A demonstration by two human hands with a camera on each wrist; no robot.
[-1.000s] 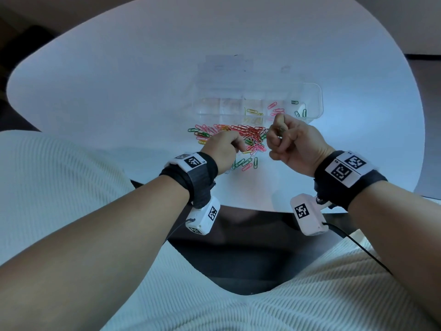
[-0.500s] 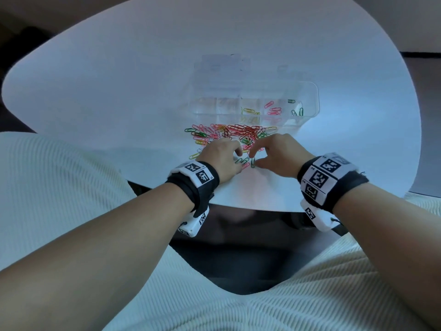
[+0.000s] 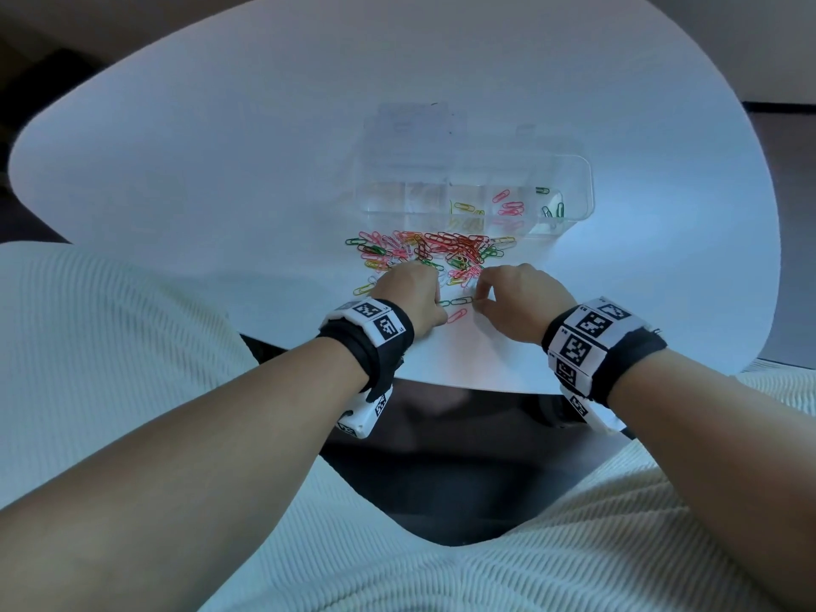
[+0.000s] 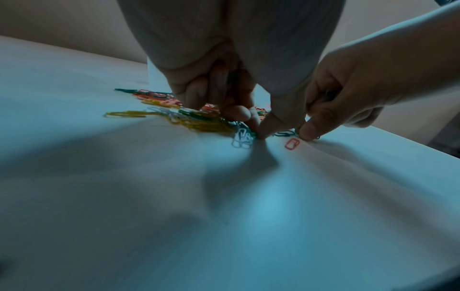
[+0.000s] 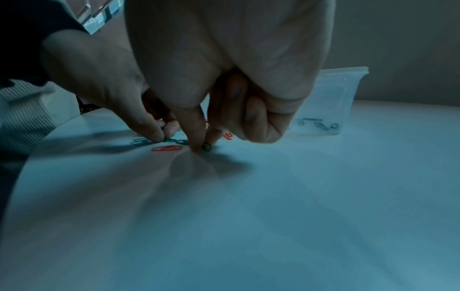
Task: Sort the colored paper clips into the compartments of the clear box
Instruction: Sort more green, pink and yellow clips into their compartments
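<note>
No brand or readable writing shows; the wrist bands (image 3: 591, 333) carry only black-and-white square code patterns. Both hands work at the near edge of the paper clip pile (image 3: 430, 254) on the white table (image 3: 221, 170). The left hand (image 3: 408, 298) pinches one end of a green clip (image 5: 171, 140), fingers curled; the right hand (image 3: 514, 302) pinches another green clip (image 5: 206, 146) beside it. A red clip (image 5: 166, 148) lies just nearer. The clear box (image 3: 578, 187) stands just beyond the pile, holding yellow, pink and green clips in separate compartments. Bare tabletop lies left, right and beyond.
</note>
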